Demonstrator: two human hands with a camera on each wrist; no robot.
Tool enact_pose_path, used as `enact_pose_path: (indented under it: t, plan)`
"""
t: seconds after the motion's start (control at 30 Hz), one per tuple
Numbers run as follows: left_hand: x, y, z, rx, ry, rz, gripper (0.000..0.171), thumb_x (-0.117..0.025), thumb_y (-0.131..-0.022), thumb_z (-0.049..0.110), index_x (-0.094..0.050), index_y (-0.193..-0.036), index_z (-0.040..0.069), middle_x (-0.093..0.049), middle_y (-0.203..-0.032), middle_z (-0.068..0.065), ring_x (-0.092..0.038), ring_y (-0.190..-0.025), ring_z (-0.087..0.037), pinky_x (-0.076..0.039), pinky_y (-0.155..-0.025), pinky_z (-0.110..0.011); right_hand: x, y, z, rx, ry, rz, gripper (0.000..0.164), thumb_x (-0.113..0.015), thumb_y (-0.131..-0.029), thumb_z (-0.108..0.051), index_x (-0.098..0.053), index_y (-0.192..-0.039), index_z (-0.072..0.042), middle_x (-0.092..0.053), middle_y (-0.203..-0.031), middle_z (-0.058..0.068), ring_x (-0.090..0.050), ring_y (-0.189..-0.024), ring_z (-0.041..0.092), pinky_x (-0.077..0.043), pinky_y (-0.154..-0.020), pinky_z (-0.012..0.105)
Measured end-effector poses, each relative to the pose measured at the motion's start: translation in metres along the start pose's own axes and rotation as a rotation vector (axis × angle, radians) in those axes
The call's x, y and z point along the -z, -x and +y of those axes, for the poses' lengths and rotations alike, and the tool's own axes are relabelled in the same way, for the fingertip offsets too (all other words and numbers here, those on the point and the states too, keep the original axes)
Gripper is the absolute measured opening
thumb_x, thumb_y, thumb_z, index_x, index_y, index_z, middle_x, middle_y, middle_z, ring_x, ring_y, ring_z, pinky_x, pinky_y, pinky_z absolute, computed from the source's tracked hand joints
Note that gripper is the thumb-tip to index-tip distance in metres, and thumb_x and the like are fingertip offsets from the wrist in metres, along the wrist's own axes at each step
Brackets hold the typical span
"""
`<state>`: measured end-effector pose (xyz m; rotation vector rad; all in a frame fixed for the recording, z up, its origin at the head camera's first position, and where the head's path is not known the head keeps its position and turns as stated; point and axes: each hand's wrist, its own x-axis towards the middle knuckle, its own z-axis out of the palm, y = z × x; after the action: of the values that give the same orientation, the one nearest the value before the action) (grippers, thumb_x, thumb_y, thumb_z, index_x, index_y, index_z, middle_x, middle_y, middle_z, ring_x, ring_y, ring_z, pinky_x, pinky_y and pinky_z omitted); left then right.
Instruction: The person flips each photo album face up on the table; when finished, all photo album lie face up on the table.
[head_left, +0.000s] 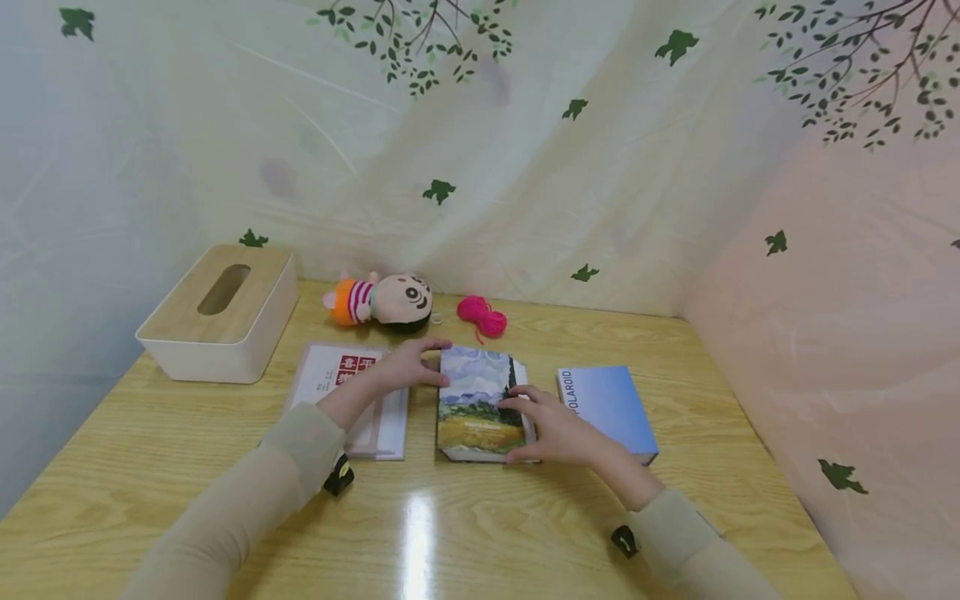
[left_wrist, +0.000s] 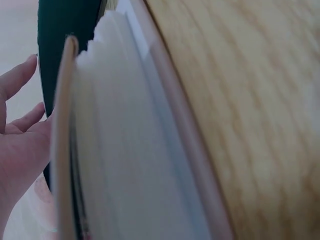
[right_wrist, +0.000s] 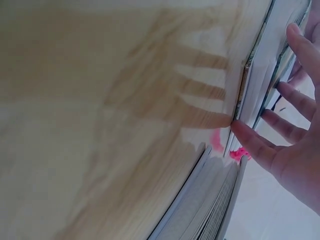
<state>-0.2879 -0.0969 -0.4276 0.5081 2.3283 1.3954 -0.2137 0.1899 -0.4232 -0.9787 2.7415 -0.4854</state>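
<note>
A thick book with a painted landscape cover (head_left: 476, 396) lies on the wooden table (head_left: 480, 533) between both hands. At its left edge, my left hand (head_left: 401, 368) touches with spread fingertips; the left wrist view shows that hand (left_wrist: 22, 145) against the book's dark green spine (left_wrist: 65, 25). My right hand (head_left: 562, 429) is at the opposite side, fingertips on the cover and thumb near the lower right corner. In the right wrist view its fingers (right_wrist: 295, 100) are spread along the page edges.
Left of the landscape book is a white book with red squares (head_left: 390, 429); a blue POLAROID book (head_left: 611, 408) lies to the right. Behind are a plush doll (head_left: 401, 300) and pink yarn (head_left: 482, 317). A tissue box with a wooden lid (head_left: 180, 312) stands back left.
</note>
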Motion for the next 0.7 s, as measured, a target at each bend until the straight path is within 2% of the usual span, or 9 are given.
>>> enact_pose_path:
  t: [0.17,0.37,0.5,0.63,0.7]
  plan:
    - [0.0028,0.0002,-0.0016,-0.005,-0.033,0.002,0.073,-0.075,-0.081,0.019,-0.039,-0.143,0.009,-0.035,-0.148,-0.017,-0.055,-0.117,-0.033,-0.04,-0.103,-0.044,-0.0012,-0.0034,-0.0025,0.011,0.024,0.003,0.071,-0.075,-0.074,-0.05,-0.051,-0.134,-0.02,-0.041,-0.142,0.013,-0.042,-0.128,0.036,-0.04,-0.101,0.051]
    - [0.005,0.0029,-0.0026,-0.026,-0.028,-0.022,0.074,-0.074,-0.082,0.013,-0.036,-0.144,0.003,-0.037,-0.147,-0.019,-0.055,-0.117,-0.034,-0.048,-0.095,-0.039,-0.0001,-0.0042,-0.0049,0.02,0.03,-0.02,0.069,-0.072,-0.078,-0.049,-0.05,-0.136,-0.018,-0.038,-0.145,0.014,-0.039,-0.13,0.04,-0.037,-0.102,0.055]
    - [0.0051,0.0042,-0.0032,-0.031,-0.04,-0.022,0.073,-0.074,-0.081,0.012,-0.036,-0.143,0.003,-0.048,-0.137,-0.022,-0.057,-0.115,-0.033,-0.05,-0.091,-0.038,0.0016,-0.0033,-0.0061,0.02,0.027,-0.036,0.068,-0.071,-0.08,-0.048,-0.05,-0.137,-0.017,-0.038,-0.147,0.013,-0.037,-0.131,0.04,-0.035,-0.103,0.057]
    - [0.0036,0.0047,-0.0053,-0.055,-0.105,-0.004,0.073,-0.075,-0.081,0.015,-0.037,-0.143,0.003,-0.054,-0.13,-0.022,-0.058,-0.112,-0.032,-0.051,-0.09,-0.038,0.0041,-0.0017,-0.0058,0.012,0.019,-0.054,0.069,-0.071,-0.08,-0.048,-0.049,-0.138,-0.017,-0.035,-0.149,0.01,-0.036,-0.133,0.037,-0.035,-0.104,0.056]
    - [0.0025,0.0055,-0.0053,-0.086,-0.139,0.014,0.073,-0.074,-0.082,0.015,-0.036,-0.142,0.0,-0.049,-0.135,-0.022,-0.058,-0.113,-0.033,-0.051,-0.091,-0.038,0.0069,0.0,-0.0057,-0.004,0.0,-0.066,0.069,-0.071,-0.08,-0.047,-0.049,-0.138,-0.018,-0.034,-0.151,0.008,-0.034,-0.135,0.035,-0.035,-0.105,0.055]
